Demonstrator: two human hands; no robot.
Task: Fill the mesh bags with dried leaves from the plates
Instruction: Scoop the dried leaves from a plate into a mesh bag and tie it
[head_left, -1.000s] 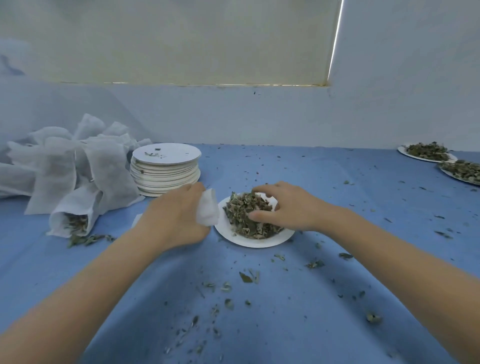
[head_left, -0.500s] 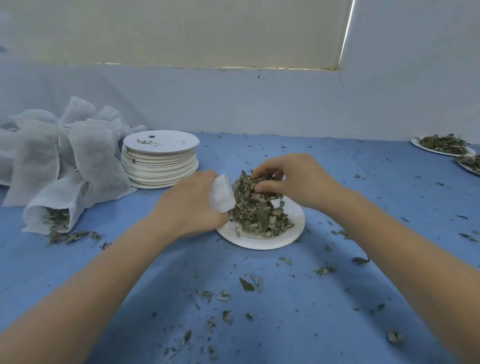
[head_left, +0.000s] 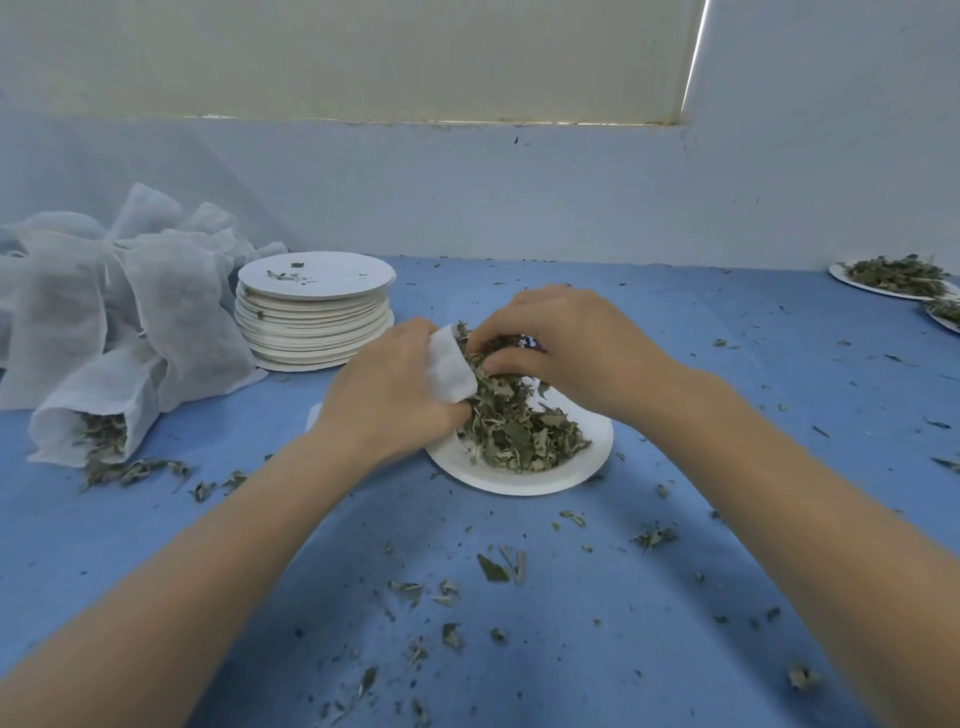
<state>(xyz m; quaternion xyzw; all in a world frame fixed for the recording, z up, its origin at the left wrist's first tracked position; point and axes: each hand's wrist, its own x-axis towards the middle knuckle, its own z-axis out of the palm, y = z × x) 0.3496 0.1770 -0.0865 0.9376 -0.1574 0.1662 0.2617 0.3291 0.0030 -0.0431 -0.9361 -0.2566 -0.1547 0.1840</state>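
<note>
Head view: leaf transfer from plate (head_left: 524, 480) to mesh bag (head_left: 449, 370).
Left hand (head_left: 387, 402) grips the bag at the plate's left rim; right hand (head_left: 563, 347) pinches dried leaves (head_left: 519, 431) just above the plate. Advised: hold the mouth wide over the plate so spills land there.

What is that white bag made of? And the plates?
The white bag in the left hand looks like thin, matte, gauzy fabric: it creases softly. The stack of plates looks like stiff matte paper or card, judging by its thin flat edges.
</note>
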